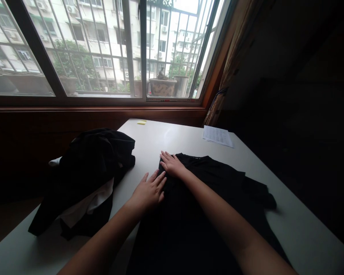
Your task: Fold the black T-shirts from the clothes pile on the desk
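A black garment (215, 198) lies spread flat on the white table (166, 139), its neck end toward the window. My left hand (149, 191) rests flat on the garment's left edge, fingers stretched out. My right hand (172, 164) lies flat on the garment's upper left corner, just beyond the left hand, fingers extended. Neither hand holds anything. Both forearms reach in from the bottom of the view.
A heap of black and white clothes (88, 172) sits on the table's left side. A printed sheet of paper (218, 135) lies at the far right corner and a yellow sticky note (141, 122) at the far edge. A barred window (103, 49) and curtain (232, 65) stand behind.
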A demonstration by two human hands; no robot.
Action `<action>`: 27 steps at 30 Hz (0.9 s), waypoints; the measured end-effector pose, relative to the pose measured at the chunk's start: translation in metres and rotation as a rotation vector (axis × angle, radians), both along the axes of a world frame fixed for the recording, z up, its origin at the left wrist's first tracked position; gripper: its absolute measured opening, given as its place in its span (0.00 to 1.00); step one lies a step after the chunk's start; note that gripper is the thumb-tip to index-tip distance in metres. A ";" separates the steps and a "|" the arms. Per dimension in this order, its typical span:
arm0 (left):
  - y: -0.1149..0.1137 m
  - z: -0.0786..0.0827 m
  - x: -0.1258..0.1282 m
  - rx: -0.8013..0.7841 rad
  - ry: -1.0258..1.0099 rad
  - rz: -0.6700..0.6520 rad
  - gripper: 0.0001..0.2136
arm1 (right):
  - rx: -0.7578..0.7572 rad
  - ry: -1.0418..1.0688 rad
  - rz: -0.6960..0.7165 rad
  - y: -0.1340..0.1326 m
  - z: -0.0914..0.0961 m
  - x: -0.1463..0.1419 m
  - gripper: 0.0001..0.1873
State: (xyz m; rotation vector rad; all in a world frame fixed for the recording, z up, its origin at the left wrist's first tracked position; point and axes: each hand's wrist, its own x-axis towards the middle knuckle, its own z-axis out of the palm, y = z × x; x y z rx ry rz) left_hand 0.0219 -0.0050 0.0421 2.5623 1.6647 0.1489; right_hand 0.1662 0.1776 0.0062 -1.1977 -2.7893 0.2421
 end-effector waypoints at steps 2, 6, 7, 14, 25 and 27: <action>0.002 -0.005 0.003 -0.009 -0.011 -0.032 0.26 | 0.007 0.004 -0.001 0.003 -0.001 -0.001 0.31; -0.003 -0.007 0.006 -0.103 0.003 -0.008 0.29 | 0.018 0.006 0.007 0.005 -0.003 -0.004 0.31; -0.005 -0.005 0.007 -0.127 0.012 0.008 0.30 | 0.019 0.005 0.008 0.005 -0.004 -0.005 0.32; -0.020 0.020 0.016 -0.122 0.070 0.043 0.28 | 0.037 0.013 0.007 0.001 -0.004 -0.008 0.32; 0.001 0.048 -0.026 -0.179 -0.221 -0.087 0.14 | 0.318 0.271 -0.161 -0.020 -0.008 0.006 0.27; 0.009 0.041 -0.041 -0.137 -0.353 -0.019 0.13 | 0.331 0.286 -0.167 -0.024 -0.008 0.009 0.26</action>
